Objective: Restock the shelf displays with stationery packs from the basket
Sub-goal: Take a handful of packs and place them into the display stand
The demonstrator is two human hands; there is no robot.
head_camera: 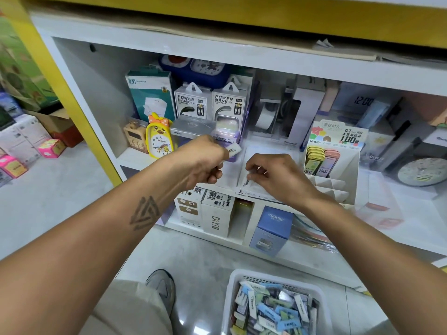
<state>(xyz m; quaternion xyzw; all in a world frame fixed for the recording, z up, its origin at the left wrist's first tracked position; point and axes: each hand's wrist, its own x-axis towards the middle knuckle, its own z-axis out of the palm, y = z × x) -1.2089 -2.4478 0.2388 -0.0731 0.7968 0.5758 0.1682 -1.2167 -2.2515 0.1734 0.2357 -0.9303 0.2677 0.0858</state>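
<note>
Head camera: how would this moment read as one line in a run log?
step: restocking shelf | left hand: holds white pack | right hand: pinches pack in white display tray | basket: on floor, still full

White plastic basket; glossy floor

Yellow duck clock stands on the shelf's left, two power bank boxes upright just behind it. Below, a blue Cruhre box beside a white DIY box. Pink cartons sit on the floor, far left.
</note>
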